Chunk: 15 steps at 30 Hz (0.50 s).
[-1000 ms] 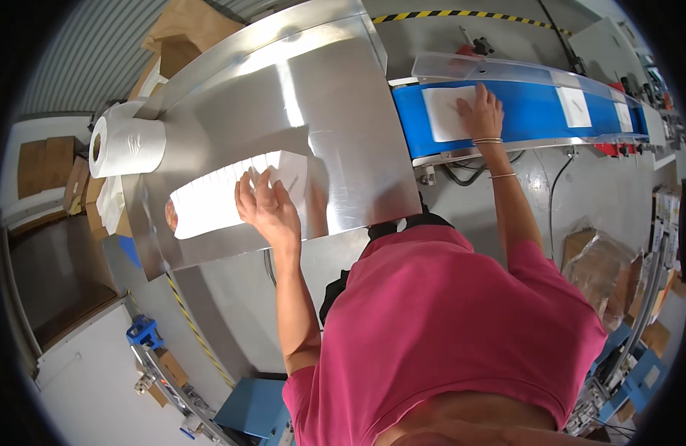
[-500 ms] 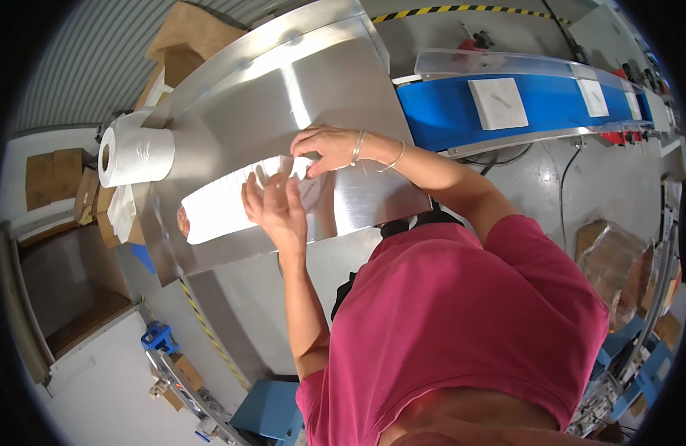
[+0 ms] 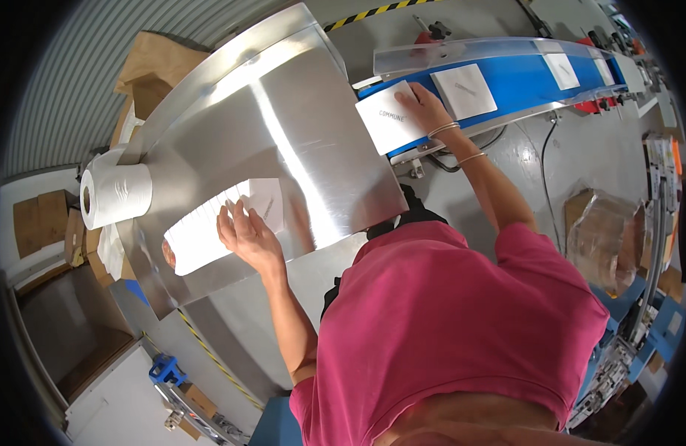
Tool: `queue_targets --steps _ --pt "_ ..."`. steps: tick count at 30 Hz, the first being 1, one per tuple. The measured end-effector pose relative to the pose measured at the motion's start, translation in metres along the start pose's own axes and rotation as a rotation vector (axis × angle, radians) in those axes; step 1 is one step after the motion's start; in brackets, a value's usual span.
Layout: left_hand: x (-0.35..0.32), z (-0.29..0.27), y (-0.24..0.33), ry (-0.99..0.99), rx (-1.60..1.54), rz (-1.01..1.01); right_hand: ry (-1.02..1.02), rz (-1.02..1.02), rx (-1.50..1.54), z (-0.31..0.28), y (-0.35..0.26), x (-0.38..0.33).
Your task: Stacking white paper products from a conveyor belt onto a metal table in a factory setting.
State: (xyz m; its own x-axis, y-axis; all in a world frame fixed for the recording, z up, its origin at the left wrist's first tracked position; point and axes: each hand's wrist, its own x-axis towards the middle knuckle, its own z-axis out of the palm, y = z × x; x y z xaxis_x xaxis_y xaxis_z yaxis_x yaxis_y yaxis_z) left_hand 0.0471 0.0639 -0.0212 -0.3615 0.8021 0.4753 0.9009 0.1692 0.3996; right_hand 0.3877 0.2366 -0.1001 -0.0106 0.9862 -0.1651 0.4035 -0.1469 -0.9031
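Observation:
My right hand pinches the edge of a white square folded napkin with dark printing, over the near end of the blue conveyor belt. My left hand rests against a long row of similar white folded napkins standing on edge on the steel table, its fingers somewhat spread along their upper edges. At the right end of that row, the face of the last napkin leans into view. Farther along the belt lies another white napkin, with more beyond it.
A large white paper roll sits at the table's left edge, near cardboard boxes. A clear plastic guard runs along the belt's far side. Cables hang below the conveyor. A plastic-wrapped box stands on the floor at right.
My right hand has left the row's right end and moved right to the belt, carrying a napkin. The left hand stays by the row. The whole view has shifted.

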Motion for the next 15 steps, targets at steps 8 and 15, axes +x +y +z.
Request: queue_targets --steps 8,15 --pt "0.0 0.001 -0.011 0.021 -0.005 0.003 0.642 -0.449 -1.03 -0.001 -0.022 0.0" --pt "0.003 -0.003 -0.004 0.003 0.03 0.053 -0.519 -0.726 -0.179 0.113 -0.099 -0.03"
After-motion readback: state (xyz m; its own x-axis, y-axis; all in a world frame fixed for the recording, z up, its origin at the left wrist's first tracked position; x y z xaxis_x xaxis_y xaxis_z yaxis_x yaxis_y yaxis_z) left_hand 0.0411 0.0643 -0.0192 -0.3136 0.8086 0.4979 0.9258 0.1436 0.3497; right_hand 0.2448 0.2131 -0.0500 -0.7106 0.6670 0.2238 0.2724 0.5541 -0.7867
